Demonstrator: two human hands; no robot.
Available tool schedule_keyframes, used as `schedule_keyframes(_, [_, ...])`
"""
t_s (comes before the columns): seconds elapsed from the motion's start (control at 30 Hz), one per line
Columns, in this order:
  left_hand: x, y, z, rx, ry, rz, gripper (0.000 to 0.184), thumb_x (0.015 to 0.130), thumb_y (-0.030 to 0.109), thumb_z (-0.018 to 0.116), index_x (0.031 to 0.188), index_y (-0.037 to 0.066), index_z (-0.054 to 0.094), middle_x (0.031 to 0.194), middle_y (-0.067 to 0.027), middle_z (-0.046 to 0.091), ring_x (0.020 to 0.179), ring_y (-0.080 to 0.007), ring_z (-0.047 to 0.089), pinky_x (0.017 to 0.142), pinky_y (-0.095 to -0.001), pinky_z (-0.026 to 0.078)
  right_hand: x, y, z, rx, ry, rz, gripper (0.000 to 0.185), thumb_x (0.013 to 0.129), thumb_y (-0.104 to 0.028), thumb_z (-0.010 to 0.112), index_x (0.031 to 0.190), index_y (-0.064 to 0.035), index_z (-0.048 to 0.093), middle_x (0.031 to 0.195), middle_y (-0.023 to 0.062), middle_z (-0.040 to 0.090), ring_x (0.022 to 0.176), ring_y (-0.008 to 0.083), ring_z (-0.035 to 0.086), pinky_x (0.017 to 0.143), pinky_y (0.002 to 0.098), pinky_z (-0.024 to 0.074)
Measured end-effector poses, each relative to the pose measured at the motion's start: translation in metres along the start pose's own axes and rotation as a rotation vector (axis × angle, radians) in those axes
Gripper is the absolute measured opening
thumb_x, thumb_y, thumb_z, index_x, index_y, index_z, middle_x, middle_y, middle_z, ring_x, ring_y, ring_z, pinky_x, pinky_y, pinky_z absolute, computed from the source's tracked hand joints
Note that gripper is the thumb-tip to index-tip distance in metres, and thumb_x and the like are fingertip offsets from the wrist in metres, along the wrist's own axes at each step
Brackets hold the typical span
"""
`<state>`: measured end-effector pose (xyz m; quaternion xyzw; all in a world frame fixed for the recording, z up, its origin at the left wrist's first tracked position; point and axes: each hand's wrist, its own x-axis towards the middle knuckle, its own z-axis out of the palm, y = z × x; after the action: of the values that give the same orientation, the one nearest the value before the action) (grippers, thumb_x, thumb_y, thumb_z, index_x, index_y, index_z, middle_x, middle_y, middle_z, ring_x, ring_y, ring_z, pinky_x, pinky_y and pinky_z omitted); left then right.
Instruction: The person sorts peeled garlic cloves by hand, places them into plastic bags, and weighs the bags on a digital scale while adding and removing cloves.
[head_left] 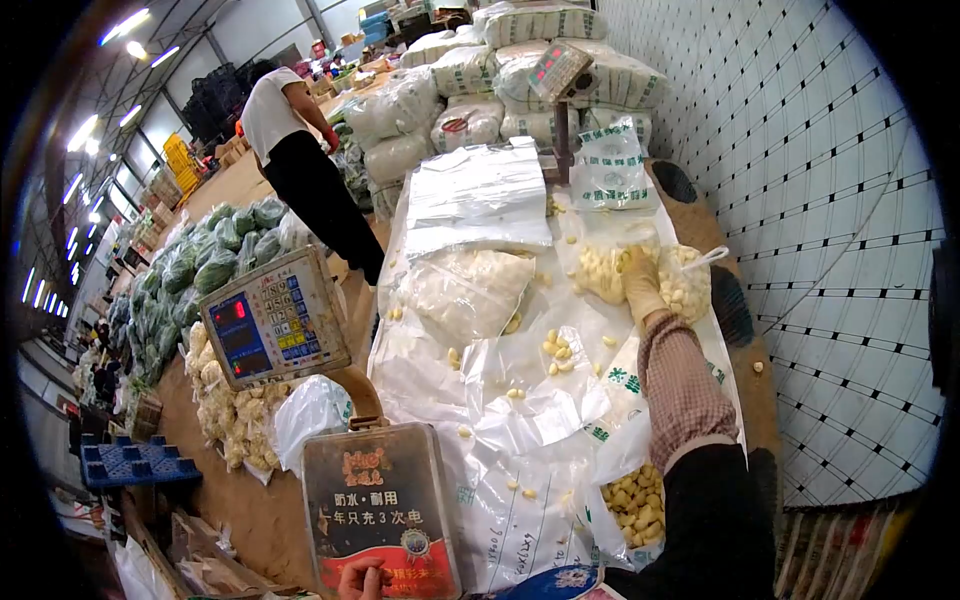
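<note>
My right hand (640,283), in a pale yellowish glove, is closed on a clear plastic bag of peeled garlic cloves (598,272) at the far right of the table. Beside it lies a tied bag of garlic cloves (685,285). At the bottom edge, my bare left hand (364,578) has curled fingers over the front of the black scale platform (375,480); the frame cuts off the rest of it. Under my right forearm is an open heap of garlic cloves (635,505). Loose garlic cloves (557,347) lie scattered on the plastic sheets.
The scale's display (275,318) stands at left. A stack of silvery bags (478,195) and a second scale display (560,72) are farther back. Filled sacks (540,25) are piled behind. A tiled wall (800,200) runs along the right. A person (300,150) stands left.
</note>
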<state>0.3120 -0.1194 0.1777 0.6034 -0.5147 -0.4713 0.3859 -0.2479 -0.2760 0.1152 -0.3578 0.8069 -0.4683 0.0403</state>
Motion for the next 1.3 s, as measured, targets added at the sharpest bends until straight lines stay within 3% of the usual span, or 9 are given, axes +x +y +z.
schedule_keyframes(0.1, [0.009,0.01,0.012,-0.078,-0.116,-0.031,0.014,0.086,0.011,0.051,0.095,0.003,0.057,0.076,-0.0002,0.054,0.065,-0.0075,0.047,0.059,-0.0199,0.039,-0.002,0.028,0.011,0.002,0.118,-0.089,0.028,0.08,-0.02,0.044,0.1,-0.0056,0.055,0.085,0.0137,0.06,0.08,0.0267,0.055,0.07,0.0326,0.0426])
schedule_keyframes(0.33, [0.014,0.005,0.033,-0.136,-0.277,-0.092,0.015,0.087,0.01,0.05,0.098,0.003,0.056,0.082,-0.0024,0.056,0.072,-0.0089,0.049,0.065,-0.0206,0.04,-0.038,0.012,-0.04,-0.023,-0.903,0.18,0.036,0.074,-0.022,0.06,0.104,-0.0032,0.055,0.105,0.0123,0.057,0.094,0.0238,0.052,0.082,0.0309,0.0405])
schedule_keyframes(0.47, [0.01,0.013,0.055,-0.118,-0.235,-0.127,0.013,0.086,0.012,0.05,0.09,0.001,0.055,0.077,-0.0065,0.056,0.067,-0.0119,0.052,0.059,-0.0256,0.042,-0.105,-0.017,-0.014,-0.405,-1.222,-0.319,0.066,0.07,-0.036,0.064,0.125,-0.0107,0.039,0.126,0.0137,0.042,0.118,0.0279,0.037,0.1,0.0345,0.0262])
schedule_keyframes(0.57, [0.004,0.016,0.052,-0.106,-0.35,-0.033,0.014,0.086,0.011,0.049,0.093,0.001,0.055,0.078,-0.0077,0.057,0.069,-0.0123,0.054,0.062,-0.0266,0.043,-0.128,-0.02,0.003,-0.861,-1.4,-0.557,0.034,0.075,-0.034,0.059,0.099,-0.0094,0.059,0.105,0.0104,0.057,0.101,0.0277,0.052,0.085,0.039,0.0412])
schedule_keyframes(0.77, [-0.013,0.0,0.026,-0.109,-0.35,-0.063,0.012,0.085,0.005,0.048,0.095,0.0,0.053,0.084,-0.0042,0.055,0.073,-0.0094,0.051,0.064,-0.0231,0.042,-0.09,-0.029,-0.026,-0.383,-0.872,-0.665,0.025,0.08,-0.029,0.049,0.083,-0.0063,0.06,0.085,0.013,0.059,0.078,0.0308,0.056,0.069,0.0381,0.0444])
schedule_keyframes(0.9, [-0.004,-0.004,0.031,-0.082,-0.511,0.066,0.012,0.085,0.004,0.049,0.094,-0.001,0.053,0.086,-0.0046,0.055,0.076,-0.0092,0.051,0.066,-0.0223,0.042,-0.103,-0.102,-0.069,-0.701,-0.704,-0.635,0.016,0.078,-0.019,0.049,0.08,-0.0069,0.06,0.078,0.0116,0.058,0.078,0.0283,0.056,0.068,0.0375,0.0451])
schedule_keyframes(0.97, [0.013,-0.007,0.041,-0.064,-0.526,0.28,0.019,0.082,0.003,0.052,0.101,-0.002,0.051,0.092,-0.0056,0.053,0.075,-0.0095,0.051,0.068,-0.0213,0.043,-0.114,-0.145,-0.091,-0.295,-0.14,-1.157,0.013,0.077,-0.007,0.047,0.079,-0.0067,0.06,0.074,0.0105,0.058,0.073,0.0251,0.058,0.068,0.0356,0.0468])
schedule_keyframes(1.17, [0.03,0.061,0.113,0.271,-0.333,0.947,0.06,0.068,0.014,0.069,0.117,-0.001,0.038,0.119,-0.019,0.04,0.111,-0.0301,0.038,0.092,-0.0393,0.032,-0.192,-0.209,-0.071,-0.235,-0.312,-1.513,0.014,0.068,-0.007,0.055,0.082,-0.0084,0.06,0.1,0.008,0.06,0.09,0.0238,0.057,0.08,0.0319,0.0439])
schedule_keyframes(1.3, [0.07,0.019,0.129,0.59,-0.484,1.157,0.048,0.07,0.015,0.066,0.109,-0.002,0.045,0.1,-0.0166,0.053,0.091,-0.0296,0.053,0.083,-0.0394,0.042,-0.265,-0.242,-0.078,-0.086,-0.26,-1.477,0.029,0.061,-0.012,0.061,0.09,-0.015,0.059,0.099,0.0055,0.058,0.09,0.0211,0.054,0.082,0.0314,0.0398])
